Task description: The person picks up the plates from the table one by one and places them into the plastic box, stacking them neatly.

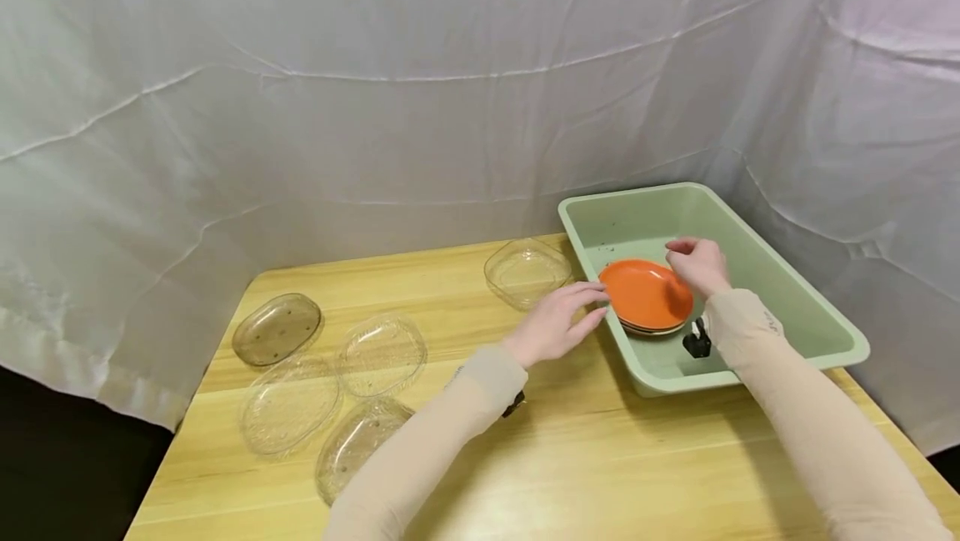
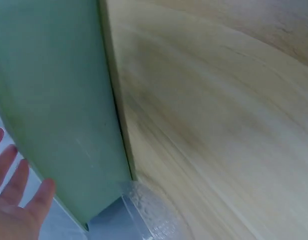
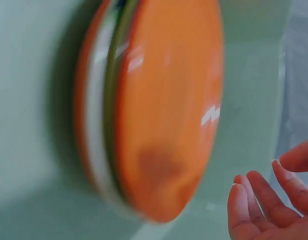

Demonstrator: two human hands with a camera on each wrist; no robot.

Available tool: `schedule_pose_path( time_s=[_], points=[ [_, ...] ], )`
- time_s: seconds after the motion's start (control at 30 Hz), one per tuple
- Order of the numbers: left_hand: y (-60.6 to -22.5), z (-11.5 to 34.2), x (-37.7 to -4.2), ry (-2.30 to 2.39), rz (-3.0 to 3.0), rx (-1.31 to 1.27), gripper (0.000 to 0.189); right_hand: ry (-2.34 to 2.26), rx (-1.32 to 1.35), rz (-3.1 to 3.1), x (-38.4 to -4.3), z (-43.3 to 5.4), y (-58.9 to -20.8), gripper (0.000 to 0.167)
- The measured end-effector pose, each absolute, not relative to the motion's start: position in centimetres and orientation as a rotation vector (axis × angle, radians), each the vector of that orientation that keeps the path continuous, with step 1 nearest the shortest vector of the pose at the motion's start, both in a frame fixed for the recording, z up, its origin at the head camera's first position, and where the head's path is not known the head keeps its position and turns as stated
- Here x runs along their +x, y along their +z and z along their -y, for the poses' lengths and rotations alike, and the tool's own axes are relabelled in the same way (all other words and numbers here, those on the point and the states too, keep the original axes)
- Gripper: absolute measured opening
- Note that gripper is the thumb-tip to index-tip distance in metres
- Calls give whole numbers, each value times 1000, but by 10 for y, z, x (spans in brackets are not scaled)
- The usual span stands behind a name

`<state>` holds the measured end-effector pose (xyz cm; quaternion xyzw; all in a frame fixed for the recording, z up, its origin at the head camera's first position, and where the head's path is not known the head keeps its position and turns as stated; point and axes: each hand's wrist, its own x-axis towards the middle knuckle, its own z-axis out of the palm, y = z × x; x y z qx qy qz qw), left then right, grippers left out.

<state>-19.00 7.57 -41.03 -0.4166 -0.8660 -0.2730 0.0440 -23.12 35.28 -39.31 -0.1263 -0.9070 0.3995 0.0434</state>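
Top plate (image 1: pixel 641 294) orange; basin (image 1: pixel 772 291) pale green; table (image 1: pixel 577 458) yellow, wood-grained.

Extends left arm (image 1: pixel 435 449) from the near side toward far right, sleeved to the wrist. Slants right arm (image 1: pixel 817 424) from near right toward far left, likewise sleeved. Holds left hand (image 1: pixel 557 323) with its back upward, fingers (image 1: pixel 583 289) extended and slightly spread, thumb (image 1: pixel 588 325) set apart from them. Poises right hand (image 1: pixel 701 266) farther and to the right, fingers loosely bent, thumb near the index fingertip. Spaces hands well apart.
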Motion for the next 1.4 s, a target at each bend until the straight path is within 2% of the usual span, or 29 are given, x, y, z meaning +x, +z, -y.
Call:
schedule_pose_path(
  time_s=[0.17,0.5,0.67,0.87,0.97,1.1,1.4],
  points=[
    [-409,-62,-198,-1033,2701,-1112,44,1406,-330,2638,-228,-331,-375,41],
    [-411,-38,-227,-1433,2583,-551,50,1924,-129,2229,-212,-269,-325,22],
    [-419,-27,-240,-1697,2491,-292,52,2142,-35,2071,-197,-243,-307,23],
    [-429,-12,-247,-1790,2474,-76,60,2261,28,2011,-180,-218,-304,21],
    [-434,-4,-249,-1784,2513,-20,65,2183,48,2068,-173,-206,-308,23],
    [-440,1,-251,-1727,2616,-32,68,2034,54,2134,-166,-193,-317,34],
    [-453,2,-250,-1530,2846,-102,56,1960,49,2181,-152,-176,-343,39]
  ],
)
